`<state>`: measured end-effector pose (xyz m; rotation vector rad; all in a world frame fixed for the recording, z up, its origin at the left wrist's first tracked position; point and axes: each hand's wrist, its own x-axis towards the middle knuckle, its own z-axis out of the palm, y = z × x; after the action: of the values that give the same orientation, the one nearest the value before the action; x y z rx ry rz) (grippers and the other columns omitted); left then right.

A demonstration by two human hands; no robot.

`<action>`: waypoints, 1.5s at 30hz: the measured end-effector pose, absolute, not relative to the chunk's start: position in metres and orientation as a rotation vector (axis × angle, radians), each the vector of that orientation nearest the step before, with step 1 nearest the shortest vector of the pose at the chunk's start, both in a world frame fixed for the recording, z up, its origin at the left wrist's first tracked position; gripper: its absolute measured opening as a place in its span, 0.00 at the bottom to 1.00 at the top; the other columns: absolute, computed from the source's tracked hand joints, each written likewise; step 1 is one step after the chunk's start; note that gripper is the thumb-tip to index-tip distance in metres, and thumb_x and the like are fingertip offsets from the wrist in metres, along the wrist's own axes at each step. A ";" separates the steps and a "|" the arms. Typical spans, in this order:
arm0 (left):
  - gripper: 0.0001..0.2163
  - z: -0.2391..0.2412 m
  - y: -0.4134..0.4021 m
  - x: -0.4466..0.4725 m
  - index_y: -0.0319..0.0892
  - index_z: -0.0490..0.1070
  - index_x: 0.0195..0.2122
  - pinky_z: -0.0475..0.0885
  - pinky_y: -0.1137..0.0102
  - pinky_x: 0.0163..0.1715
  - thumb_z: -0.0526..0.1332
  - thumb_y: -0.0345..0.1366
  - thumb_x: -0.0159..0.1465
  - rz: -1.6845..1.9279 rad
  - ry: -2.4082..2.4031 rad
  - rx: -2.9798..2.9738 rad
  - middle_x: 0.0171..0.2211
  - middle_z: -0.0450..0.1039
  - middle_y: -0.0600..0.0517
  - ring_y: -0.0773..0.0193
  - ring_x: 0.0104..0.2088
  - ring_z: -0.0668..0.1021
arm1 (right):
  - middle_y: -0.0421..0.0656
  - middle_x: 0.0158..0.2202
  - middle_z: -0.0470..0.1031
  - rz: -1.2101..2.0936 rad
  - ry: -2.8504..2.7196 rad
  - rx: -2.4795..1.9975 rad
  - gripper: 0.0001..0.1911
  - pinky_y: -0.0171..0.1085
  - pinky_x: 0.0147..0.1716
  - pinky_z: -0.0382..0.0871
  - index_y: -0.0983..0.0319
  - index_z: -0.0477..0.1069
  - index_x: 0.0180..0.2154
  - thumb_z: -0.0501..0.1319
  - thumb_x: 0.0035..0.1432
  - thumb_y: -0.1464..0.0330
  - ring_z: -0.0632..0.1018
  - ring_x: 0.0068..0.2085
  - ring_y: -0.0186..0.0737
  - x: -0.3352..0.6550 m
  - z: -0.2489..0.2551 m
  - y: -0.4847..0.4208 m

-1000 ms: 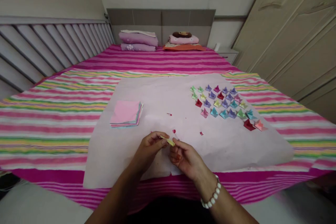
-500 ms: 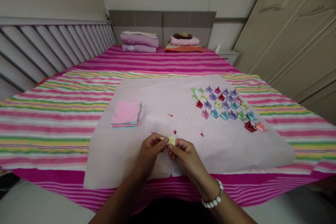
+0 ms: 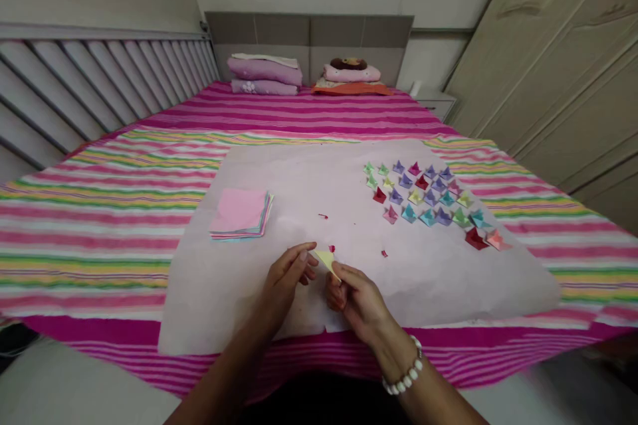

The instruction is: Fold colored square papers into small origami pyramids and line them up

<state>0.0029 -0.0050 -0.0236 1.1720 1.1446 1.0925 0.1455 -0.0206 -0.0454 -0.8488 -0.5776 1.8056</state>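
Observation:
A small piece of pale yellow paper, folded to a triangle, is pinched between the thumb and fingers of my right hand. My left hand is just left of it, fingers apart and stretched toward the paper's left tip; whether a fingertip touches that tip I cannot tell. Both hands hover over the near part of a large white sheet. Small red scraps, one a red bit just behind the yellow paper and another scrap farther right, lie on the sheet.
A stack of square coloured paper, pink on top, lies at the left of the sheet. Several small folded paper boats or similar shapes stand in rows at the right. Beneath is a striped bedspread; folded bedding sits by the headboard.
My left hand has let go of the yellow paper and opened. In my right hand the paper has turned and now shows as a triangle. The view has tipped slightly.

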 end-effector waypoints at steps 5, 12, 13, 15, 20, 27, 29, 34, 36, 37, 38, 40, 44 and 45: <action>0.16 -0.024 -0.006 0.006 0.39 0.73 0.45 0.66 0.71 0.29 0.62 0.40 0.58 1.036 1.060 1.167 0.26 0.70 0.55 0.67 0.27 0.71 | 0.35 0.12 0.61 1.872 -0.506 -0.796 0.18 0.32 0.16 0.46 0.64 0.67 0.18 0.67 0.49 0.60 0.59 0.13 0.26 0.143 -0.046 -0.021; 0.13 -0.023 -0.005 0.007 0.39 0.74 0.42 0.67 0.71 0.29 0.62 0.38 0.56 1.049 1.041 1.184 0.24 0.70 0.56 0.68 0.26 0.71 | 0.35 0.12 0.61 1.908 -0.496 -0.769 0.18 0.32 0.17 0.45 0.64 0.66 0.18 0.65 0.50 0.60 0.58 0.13 0.27 0.142 -0.048 -0.022; 0.13 -0.023 -0.005 0.007 0.40 0.74 0.41 0.67 0.71 0.29 0.62 0.37 0.56 1.050 1.049 1.188 0.24 0.70 0.56 0.68 0.26 0.72 | 0.35 0.11 0.60 1.905 -0.503 -0.775 0.18 0.32 0.17 0.45 0.64 0.66 0.18 0.65 0.51 0.61 0.58 0.13 0.27 0.142 -0.048 -0.022; 0.12 -0.020 -0.005 0.007 0.40 0.74 0.40 0.67 0.71 0.28 0.62 0.37 0.55 1.052 1.058 1.201 0.23 0.70 0.56 0.68 0.26 0.72 | 0.35 0.11 0.60 1.885 -0.517 -0.792 0.17 0.32 0.16 0.45 0.64 0.67 0.18 0.64 0.52 0.61 0.58 0.13 0.27 0.142 -0.048 -0.022; 0.12 -0.018 -0.006 0.009 0.40 0.74 0.40 0.68 0.72 0.28 0.61 0.36 0.54 1.067 1.038 1.222 0.23 0.71 0.56 0.68 0.25 0.73 | 0.35 0.10 0.60 1.850 -0.524 -0.814 0.16 0.32 0.16 0.45 0.64 0.67 0.18 0.64 0.51 0.62 0.58 0.13 0.27 0.140 -0.047 -0.021; 0.12 -0.018 -0.005 0.009 0.39 0.74 0.37 0.67 0.72 0.28 0.60 0.35 0.51 1.028 1.162 1.158 0.22 0.71 0.56 0.68 0.25 0.73 | 0.35 0.11 0.60 1.744 -0.638 -0.926 0.17 0.32 0.16 0.49 0.63 0.67 0.17 0.64 0.49 0.61 0.60 0.14 0.28 0.138 -0.046 -0.023; 0.13 -0.017 -0.004 0.009 0.39 0.74 0.36 0.66 0.72 0.28 0.60 0.34 0.50 1.009 1.210 1.139 0.21 0.70 0.56 0.68 0.25 0.72 | 0.36 0.12 0.62 1.660 -0.721 -0.987 0.17 0.32 0.17 0.51 0.63 0.67 0.17 0.63 0.50 0.60 0.61 0.15 0.28 0.138 -0.047 -0.023; 0.12 -0.021 -0.002 0.007 0.40 0.75 0.34 0.64 0.73 0.26 0.58 0.33 0.49 0.997 1.240 1.094 0.20 0.70 0.56 0.68 0.24 0.70 | 0.36 0.13 0.62 1.605 -0.853 -1.049 0.20 0.32 0.19 0.52 0.63 0.67 0.19 0.62 0.52 0.56 0.61 0.17 0.29 0.137 -0.050 -0.025; 0.12 -0.024 -0.001 0.005 0.40 0.76 0.33 0.63 0.73 0.25 0.58 0.33 0.48 0.999 1.251 1.086 0.21 0.70 0.56 0.68 0.24 0.69 | 0.36 0.13 0.62 1.612 -0.883 -1.055 0.20 0.32 0.19 0.51 0.63 0.67 0.19 0.61 0.53 0.55 0.61 0.17 0.29 0.137 -0.051 -0.026; 0.11 -0.025 -0.001 0.005 0.40 0.76 0.32 0.63 0.73 0.25 0.58 0.33 0.48 0.999 1.258 1.087 0.21 0.70 0.56 0.68 0.24 0.69 | 0.36 0.13 0.62 1.615 -0.894 -1.060 0.21 0.32 0.20 0.51 0.63 0.67 0.19 0.61 0.53 0.55 0.61 0.17 0.29 0.137 -0.052 -0.027; 0.11 -0.026 0.000 0.004 0.40 0.76 0.32 0.63 0.73 0.25 0.58 0.33 0.48 0.997 1.264 1.091 0.22 0.70 0.56 0.68 0.24 0.69 | 0.36 0.13 0.62 1.620 -0.903 -1.067 0.21 0.32 0.20 0.51 0.63 0.67 0.19 0.61 0.53 0.55 0.61 0.17 0.29 0.137 -0.052 -0.027; 0.11 -0.027 -0.001 0.004 0.40 0.75 0.32 0.63 0.73 0.25 0.57 0.33 0.49 0.996 1.276 1.111 0.22 0.70 0.55 0.68 0.24 0.69 | 0.36 0.14 0.63 1.635 -0.908 -1.084 0.20 0.32 0.20 0.51 0.64 0.67 0.19 0.61 0.54 0.55 0.61 0.17 0.29 0.136 -0.052 -0.028; 0.12 -0.026 -0.004 0.005 0.41 0.75 0.34 0.66 0.72 0.26 0.58 0.32 0.48 1.037 1.349 1.298 0.25 0.70 0.54 0.67 0.26 0.72 | 0.36 0.14 0.63 1.657 -0.856 -1.082 0.21 0.32 0.20 0.51 0.63 0.67 0.19 0.62 0.53 0.55 0.61 0.17 0.29 0.136 -0.053 -0.027; 0.12 -0.026 -0.005 0.005 0.41 0.75 0.34 0.66 0.72 0.27 0.58 0.32 0.48 1.054 1.372 1.373 0.28 0.71 0.54 0.67 0.27 0.73 | 0.36 0.14 0.63 1.658 -0.843 -1.076 0.21 0.32 0.20 0.51 0.63 0.67 0.19 0.62 0.53 0.54 0.61 0.17 0.29 0.136 -0.054 -0.027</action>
<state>0.0052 -0.0048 -0.0257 1.3732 1.3717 1.0537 0.1360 -0.0269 -0.0536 -1.0764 -0.8432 1.6578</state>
